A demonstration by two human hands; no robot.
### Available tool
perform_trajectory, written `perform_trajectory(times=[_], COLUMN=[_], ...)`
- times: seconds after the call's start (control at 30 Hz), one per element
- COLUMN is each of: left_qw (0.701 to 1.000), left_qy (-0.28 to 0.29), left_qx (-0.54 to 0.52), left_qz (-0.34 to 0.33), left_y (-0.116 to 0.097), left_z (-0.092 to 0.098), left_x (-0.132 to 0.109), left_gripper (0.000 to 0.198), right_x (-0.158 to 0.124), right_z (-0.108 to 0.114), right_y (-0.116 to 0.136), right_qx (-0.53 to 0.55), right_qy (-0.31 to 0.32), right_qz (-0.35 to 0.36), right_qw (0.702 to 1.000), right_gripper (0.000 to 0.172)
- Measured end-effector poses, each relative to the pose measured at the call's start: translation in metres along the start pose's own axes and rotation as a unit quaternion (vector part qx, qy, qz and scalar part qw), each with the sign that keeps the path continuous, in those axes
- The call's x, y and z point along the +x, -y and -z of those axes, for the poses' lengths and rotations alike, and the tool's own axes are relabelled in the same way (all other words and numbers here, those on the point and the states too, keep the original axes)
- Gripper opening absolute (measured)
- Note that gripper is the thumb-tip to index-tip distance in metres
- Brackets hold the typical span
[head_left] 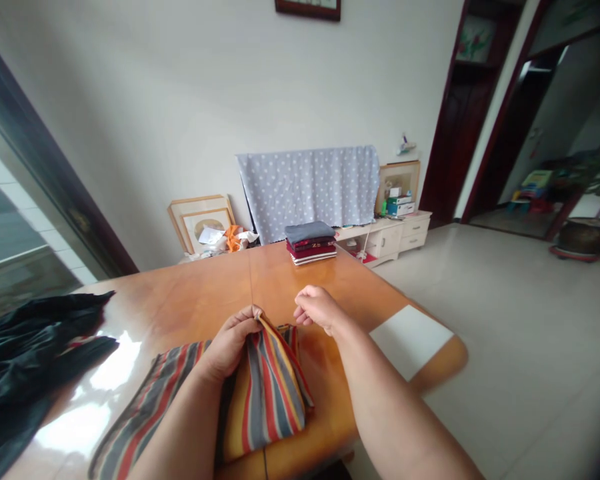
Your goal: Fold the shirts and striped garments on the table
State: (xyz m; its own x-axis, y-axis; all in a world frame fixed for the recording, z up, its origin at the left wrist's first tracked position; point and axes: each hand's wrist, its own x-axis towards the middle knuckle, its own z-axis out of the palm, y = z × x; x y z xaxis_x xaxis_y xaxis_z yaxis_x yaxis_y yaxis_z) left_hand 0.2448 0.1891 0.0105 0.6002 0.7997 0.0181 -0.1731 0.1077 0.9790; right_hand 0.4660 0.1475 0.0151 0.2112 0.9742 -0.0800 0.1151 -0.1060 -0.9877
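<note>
A striped cloth garment (267, 393) in yellow, red, grey and white lies partly folded at the near edge of the wooden table. My left hand (237, 340) pinches its upper edge and lifts that part slightly, making the fabric slope down in pleats. The rest of the garment stretches left beneath my left forearm, which hides some of it. To the right of the cloth and apart from it, my right hand (317, 308) hovers over the table with fingers curled in and nothing visible in them.
A stack of folded clothes (311, 243) stands at the table's far end. Dark clothing (25, 367) is heaped at the left. A white sheet (411, 341) lies near the right edge of the table (205, 280). Beyond are a polka-dot cover (315, 187) and a low white cabinet (400, 237).
</note>
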Motion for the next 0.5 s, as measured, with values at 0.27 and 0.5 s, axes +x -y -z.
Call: perform_trajectory(times=[0.27, 0.5], left_qw=[1.000, 0.999], left_qy=[0.014, 0.032], left_qx=[-0.023, -0.028], left_qz=[0.007, -0.012], left_y=[-0.002, -0.011], left_z=[0.003, 0.008], left_x=[0.000, -0.005], left_gripper=[0.018, 0.021], right_x=[-0.027, -0.085], right_z=[-0.003, 0.009], right_y=[0.027, 0.013], right_qx=[-0.146, -0.156], right_qy=[0.071, 0.229], right_qz=[0.031, -0.008], right_qw=[0.986, 0.961], right_gripper=[0.012, 0.009])
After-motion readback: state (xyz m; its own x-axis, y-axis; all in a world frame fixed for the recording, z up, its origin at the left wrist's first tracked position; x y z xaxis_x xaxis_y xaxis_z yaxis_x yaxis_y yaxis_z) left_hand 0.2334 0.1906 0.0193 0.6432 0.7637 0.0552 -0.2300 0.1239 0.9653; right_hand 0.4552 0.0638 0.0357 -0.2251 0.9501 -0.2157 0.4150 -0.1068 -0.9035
